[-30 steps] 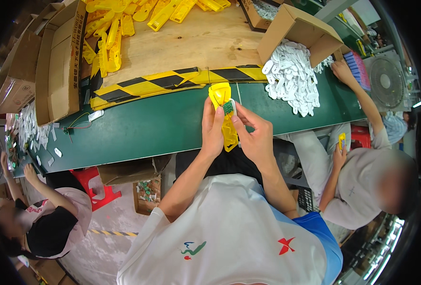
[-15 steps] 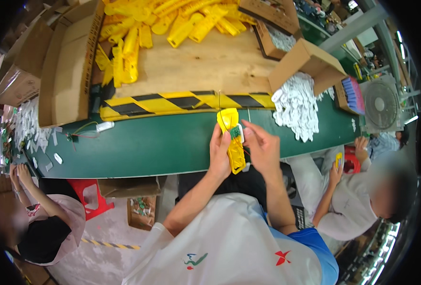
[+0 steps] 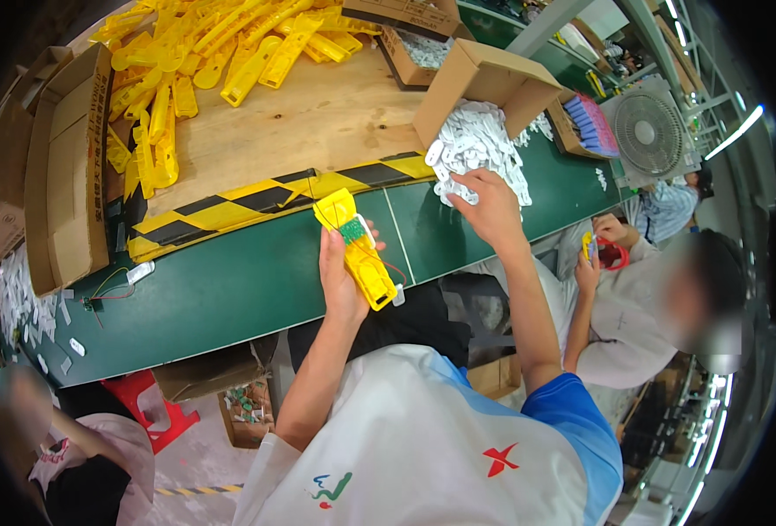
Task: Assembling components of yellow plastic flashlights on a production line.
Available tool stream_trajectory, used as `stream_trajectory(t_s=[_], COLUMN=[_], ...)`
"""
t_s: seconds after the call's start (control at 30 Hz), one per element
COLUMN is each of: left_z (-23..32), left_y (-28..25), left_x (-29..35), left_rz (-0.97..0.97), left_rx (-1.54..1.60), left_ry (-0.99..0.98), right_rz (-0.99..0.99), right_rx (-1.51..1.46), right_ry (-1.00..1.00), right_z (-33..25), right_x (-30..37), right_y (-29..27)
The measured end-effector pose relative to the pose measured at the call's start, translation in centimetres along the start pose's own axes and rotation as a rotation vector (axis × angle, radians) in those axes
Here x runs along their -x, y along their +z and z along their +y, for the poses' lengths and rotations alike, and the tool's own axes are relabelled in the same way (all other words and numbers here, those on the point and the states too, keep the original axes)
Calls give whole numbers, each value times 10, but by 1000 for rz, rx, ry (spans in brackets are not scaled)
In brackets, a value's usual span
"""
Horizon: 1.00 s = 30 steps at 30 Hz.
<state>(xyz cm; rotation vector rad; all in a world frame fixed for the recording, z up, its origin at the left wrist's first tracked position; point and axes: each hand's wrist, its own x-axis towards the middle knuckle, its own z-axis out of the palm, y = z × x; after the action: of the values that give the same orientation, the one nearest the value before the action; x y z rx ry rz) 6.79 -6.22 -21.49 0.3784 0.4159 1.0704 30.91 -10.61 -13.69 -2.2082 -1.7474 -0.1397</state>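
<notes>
A long yellow plastic housing (image 3: 370,273) lies tilted in my left hand (image 3: 344,285), whose thumb and fingers close around its sides. Inside its hollow sits a small green circuit board (image 3: 352,230), with thin wires running from it. A red wire passes along the housing's right side to a small whitish piece (image 3: 398,295) near its lower end. My right hand (image 3: 496,213) is at the near edge of a heap of flat white plastic parts (image 3: 480,145). Its thumb and forefinger are apart, and nothing shows between them.
A cardboard box (image 3: 502,74) lies tipped behind the white heap. Yellow housings (image 3: 256,53) cover the wooden board (image 3: 291,123), edged with striped tape. An open carton (image 3: 68,175) stands left. Purple pieces (image 3: 591,124) and a fan (image 3: 651,133) are at right. Co-workers sit on both sides.
My right hand has left the yellow housing and moved right to the white parts. My left hand keeps the housing. The whole view has shifted and turned.
</notes>
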Motion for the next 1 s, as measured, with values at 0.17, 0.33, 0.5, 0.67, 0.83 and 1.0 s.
stream_trajectory(t_s=[0.17,0.33,0.5,0.67,0.83,1.0], left_z=[-2,-1,0,-4,-7,0], left_y=[2,0,-3,0,-2,1], left_x=[2,4,4,1,-1,2], left_rz=[-12,-32,-44,-101,-88,-91], left_rx=[49,35,50,78,33,-92], left_ry=[-11,-11,-51,-74,-46,-28], right_rz=[94,39,117,247,69,-85], right_rx=[231,-10,-210,-290,-1029,-965], right_ry=[18,277,243,216,347,73], right_z=[2,15,23,28,-64,-93], right_x=[2,-8,-6,13,40,31], right_y=[10,25,35,22,3,9])
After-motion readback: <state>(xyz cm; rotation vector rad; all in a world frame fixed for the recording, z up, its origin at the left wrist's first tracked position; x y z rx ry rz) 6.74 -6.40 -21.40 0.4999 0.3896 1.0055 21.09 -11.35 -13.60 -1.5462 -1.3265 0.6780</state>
